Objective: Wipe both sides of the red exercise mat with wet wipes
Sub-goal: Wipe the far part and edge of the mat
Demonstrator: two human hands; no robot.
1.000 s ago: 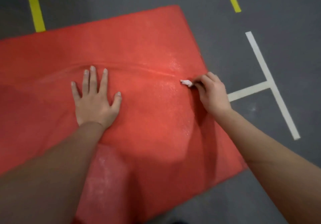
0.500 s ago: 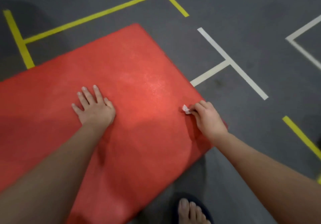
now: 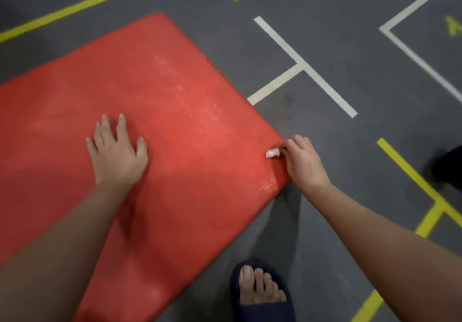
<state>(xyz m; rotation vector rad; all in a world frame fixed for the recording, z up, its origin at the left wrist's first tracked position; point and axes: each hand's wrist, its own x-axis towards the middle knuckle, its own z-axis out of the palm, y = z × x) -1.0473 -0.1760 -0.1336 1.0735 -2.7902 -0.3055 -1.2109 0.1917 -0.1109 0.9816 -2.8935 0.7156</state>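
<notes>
- Red exercise mat (image 3: 187,121) lay flat on the grey floor (image 3: 325,9), running from six o'clock out toward eleven, with one corner pointing to three o'clock.
- Nearest me, at five o'clock, a bare foot (image 3: 257,286) in a dark slipper (image 3: 262,313) stood on the floor just beside the mat's near edge.
- The person's left hand (image 3: 117,154) pressed palm-down on the mat at nine o'clock, fingers straight and spread, holding nothing.
- The right hand (image 3: 303,164) sat at the three o'clock corner, fingers curled and pinching a small balled wet wipe (image 3: 272,153), which poked out over the mat just inside the edge. I could not tell if it touched.
- A wet sheen (image 3: 197,104) glistened from that corner up toward twelve o'clock.
- Farther off, white tape (image 3: 300,65) made a T at one o'clock, and yellow tape (image 3: 410,174) ran at four o'clock.
</notes>
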